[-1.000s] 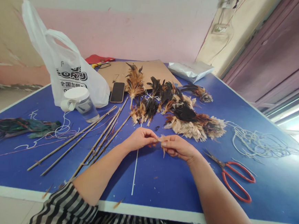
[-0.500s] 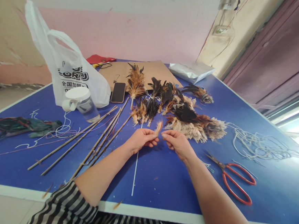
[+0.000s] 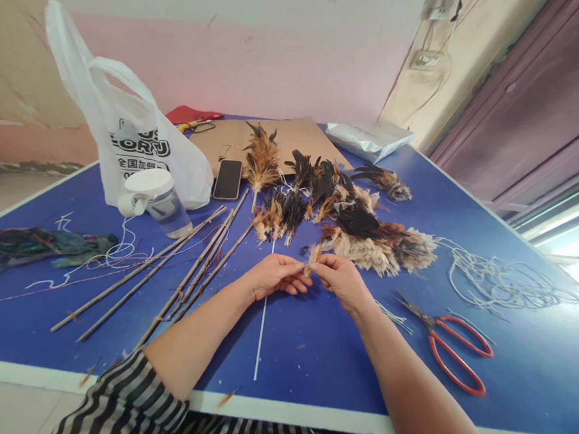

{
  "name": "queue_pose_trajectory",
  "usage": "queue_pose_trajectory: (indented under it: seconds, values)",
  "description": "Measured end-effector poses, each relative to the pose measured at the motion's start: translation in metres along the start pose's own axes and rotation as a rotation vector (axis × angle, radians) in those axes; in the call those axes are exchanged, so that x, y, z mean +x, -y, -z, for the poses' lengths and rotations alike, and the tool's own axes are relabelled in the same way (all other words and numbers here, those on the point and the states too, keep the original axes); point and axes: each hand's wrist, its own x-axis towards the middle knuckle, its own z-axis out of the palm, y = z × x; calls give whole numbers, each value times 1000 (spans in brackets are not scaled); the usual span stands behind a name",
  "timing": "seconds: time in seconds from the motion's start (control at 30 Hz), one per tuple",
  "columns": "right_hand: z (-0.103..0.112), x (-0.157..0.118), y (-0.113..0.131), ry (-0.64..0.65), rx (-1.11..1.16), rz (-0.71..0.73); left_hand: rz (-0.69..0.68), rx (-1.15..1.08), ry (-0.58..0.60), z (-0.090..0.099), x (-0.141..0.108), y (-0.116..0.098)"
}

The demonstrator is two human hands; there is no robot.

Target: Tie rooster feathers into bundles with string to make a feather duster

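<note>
Pinched a feather (image 3: 312,257) between the fingertips of left hand (image 3: 279,275) and right hand (image 3: 341,279), held close together over the table (image 3: 318,366), probably to steady so light a thing. Had scissors (image 3: 430,321) near the right hand and feather bundles (image 3: 364,250) just beyond, seemingly for easy reach.

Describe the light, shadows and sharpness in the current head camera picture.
Head view: glare blows out the right edge and pales the blue table near the white cord; head view: a soft shadow darkens the table below the left hand; head view: the feather tuft at the fingertips looks soft, its strands too small to tell apart.
</note>
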Motion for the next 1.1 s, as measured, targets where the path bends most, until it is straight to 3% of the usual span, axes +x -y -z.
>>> queue_pose_trajectory:
  seconds: [0.3,0.37,0.47,0.53,0.67,0.83,0.97,1.1]
  values:
    - [-1,1,-1,-29,-78,1,-37,56,-59,-4,0,1]
    - [8,3,4,-140,-198,55,-65,25,-116,-3,2,0]
    - [27,7,11,-399,-548,233,-107,-85,-223,0,4,-1]
    - [35,10,15,-455,-830,326,-121,-167,-283,3,5,-2]
    - [32,19,17,-329,-1275,305,-136,-232,-315,6,8,-2]
    - [20,38,21,-247,-1613,199,-154,-201,-290,7,8,-1]
    - [22,43,21,-198,-1664,162,-213,-124,-338,9,9,0]
    - [21,29,19,-156,-1524,226,-328,49,-417,10,11,1]
